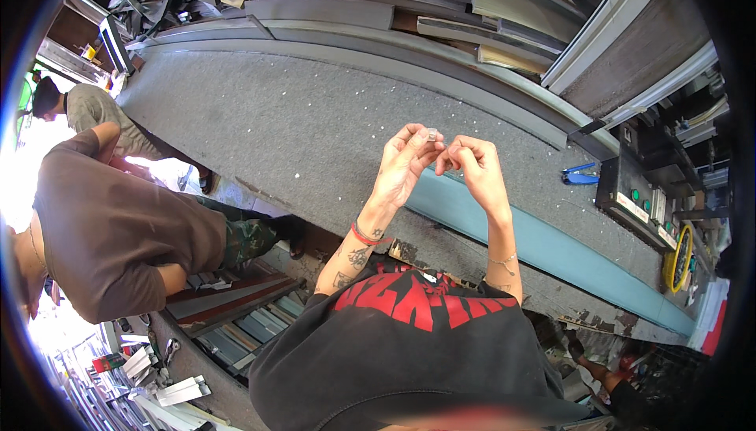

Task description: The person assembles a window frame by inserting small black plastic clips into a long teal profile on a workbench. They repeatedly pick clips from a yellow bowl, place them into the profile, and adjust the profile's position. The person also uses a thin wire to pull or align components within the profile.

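Both of my hands are raised together over a long grey carpeted workbench (299, 124). My left hand (405, 163) pinches a tiny clear, shiny piece (431, 134) at its fingertips. My right hand (472, 165) has its fingers curled right beside it, fingertips touching the left hand's near that piece; whether it also grips the piece is too small to tell. A red band circles my left wrist and a thin chain my right. A teal metal bar (543, 246) lies along the bench just under my hands.
A person in a brown shirt (110, 234) bends over at the left, another person (87, 108) behind. Metal profiles (441, 5) are stacked beyond the bench. A blue tool (581, 175) and a control box with buttons (634, 195) sit at the right. More profiles (236, 313) lie below.
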`<state>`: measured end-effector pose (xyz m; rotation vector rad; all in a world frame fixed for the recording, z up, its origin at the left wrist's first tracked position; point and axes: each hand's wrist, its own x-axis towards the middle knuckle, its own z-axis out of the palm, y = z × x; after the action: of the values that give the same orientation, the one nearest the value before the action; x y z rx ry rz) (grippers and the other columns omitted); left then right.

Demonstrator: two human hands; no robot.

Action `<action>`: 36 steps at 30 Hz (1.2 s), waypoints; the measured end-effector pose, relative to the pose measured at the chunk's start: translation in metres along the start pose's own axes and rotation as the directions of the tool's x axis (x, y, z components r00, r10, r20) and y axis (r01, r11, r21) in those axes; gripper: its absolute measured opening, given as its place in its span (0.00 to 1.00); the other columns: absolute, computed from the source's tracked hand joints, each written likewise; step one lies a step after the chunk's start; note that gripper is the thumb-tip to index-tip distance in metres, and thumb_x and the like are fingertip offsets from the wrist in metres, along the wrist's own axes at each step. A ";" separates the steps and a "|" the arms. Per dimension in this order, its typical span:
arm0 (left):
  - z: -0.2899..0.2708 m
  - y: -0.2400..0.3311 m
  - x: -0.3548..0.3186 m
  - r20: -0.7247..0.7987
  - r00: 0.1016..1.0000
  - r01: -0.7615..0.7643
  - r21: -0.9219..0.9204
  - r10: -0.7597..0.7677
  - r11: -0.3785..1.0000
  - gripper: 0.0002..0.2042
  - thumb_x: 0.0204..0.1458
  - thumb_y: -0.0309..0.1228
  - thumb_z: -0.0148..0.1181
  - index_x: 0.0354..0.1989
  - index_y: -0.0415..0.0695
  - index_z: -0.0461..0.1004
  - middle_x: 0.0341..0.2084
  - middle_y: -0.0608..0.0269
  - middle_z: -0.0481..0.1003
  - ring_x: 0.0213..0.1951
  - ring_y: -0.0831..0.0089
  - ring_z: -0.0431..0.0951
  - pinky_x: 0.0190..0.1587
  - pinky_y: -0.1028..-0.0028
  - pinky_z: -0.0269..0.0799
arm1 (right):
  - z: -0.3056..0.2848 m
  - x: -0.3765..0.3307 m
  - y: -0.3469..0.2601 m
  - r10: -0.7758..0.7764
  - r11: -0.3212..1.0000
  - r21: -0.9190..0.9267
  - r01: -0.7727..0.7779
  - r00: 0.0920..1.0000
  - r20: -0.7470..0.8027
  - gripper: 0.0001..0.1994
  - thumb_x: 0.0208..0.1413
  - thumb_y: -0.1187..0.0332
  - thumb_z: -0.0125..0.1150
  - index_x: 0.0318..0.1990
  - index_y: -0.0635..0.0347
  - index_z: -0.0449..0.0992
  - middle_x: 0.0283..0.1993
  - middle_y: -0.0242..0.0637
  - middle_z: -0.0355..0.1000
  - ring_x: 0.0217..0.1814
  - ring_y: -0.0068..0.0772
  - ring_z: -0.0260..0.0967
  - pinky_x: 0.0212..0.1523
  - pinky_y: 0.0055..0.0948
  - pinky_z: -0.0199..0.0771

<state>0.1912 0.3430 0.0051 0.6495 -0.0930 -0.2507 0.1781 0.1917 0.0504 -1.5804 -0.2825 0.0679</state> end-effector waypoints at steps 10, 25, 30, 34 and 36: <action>0.001 0.005 -0.002 -0.001 1.000 0.028 0.086 -0.029 0.996 0.13 0.56 0.31 0.57 0.46 0.37 0.71 0.36 0.58 0.75 0.39 0.72 0.77 0.44 0.74 0.75 | -0.001 0.001 0.000 0.013 0.998 0.054 -0.015 0.999 0.031 0.13 0.53 0.72 0.44 0.21 0.67 0.72 0.21 0.38 0.74 0.24 0.18 0.63 0.30 0.22 0.67; -0.001 0.001 -0.001 -0.035 0.997 0.072 -0.008 -0.072 0.997 0.13 0.56 0.32 0.57 0.45 0.37 0.70 0.37 0.59 0.75 0.40 0.73 0.75 0.46 0.74 0.75 | 0.003 0.001 0.006 -0.019 0.999 0.039 0.020 0.999 -0.026 0.12 0.52 0.73 0.44 0.21 0.68 0.72 0.22 0.38 0.74 0.25 0.20 0.65 0.30 0.23 0.69; -0.001 0.000 0.000 -0.040 0.994 0.095 -0.056 -0.097 0.994 0.13 0.56 0.32 0.57 0.45 0.38 0.70 0.37 0.59 0.75 0.40 0.74 0.75 0.45 0.75 0.75 | 0.002 0.000 0.005 -0.021 1.000 0.013 0.022 1.000 -0.020 0.13 0.52 0.72 0.44 0.22 0.69 0.72 0.22 0.38 0.74 0.25 0.21 0.66 0.30 0.24 0.70; -0.001 0.000 -0.001 -0.038 0.993 0.111 -0.079 -0.114 0.991 0.12 0.56 0.32 0.57 0.45 0.38 0.71 0.37 0.59 0.75 0.40 0.73 0.75 0.45 0.74 0.76 | 0.003 0.000 0.003 -0.016 1.000 0.007 0.017 1.000 -0.014 0.13 0.53 0.72 0.44 0.22 0.69 0.72 0.22 0.37 0.73 0.25 0.20 0.67 0.30 0.24 0.70; -0.001 0.000 -0.001 -0.038 0.994 0.101 -0.072 -0.104 0.992 0.13 0.56 0.33 0.57 0.45 0.37 0.71 0.37 0.59 0.75 0.40 0.73 0.75 0.45 0.74 0.76 | 0.002 0.000 0.003 -0.010 1.000 0.004 0.010 1.000 -0.011 0.13 0.53 0.72 0.45 0.22 0.69 0.72 0.21 0.37 0.73 0.25 0.20 0.67 0.30 0.24 0.70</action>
<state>0.1907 0.3441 0.0046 0.5902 -0.0110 -0.3384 0.1779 0.1941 0.0474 -1.5749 -0.2813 0.0517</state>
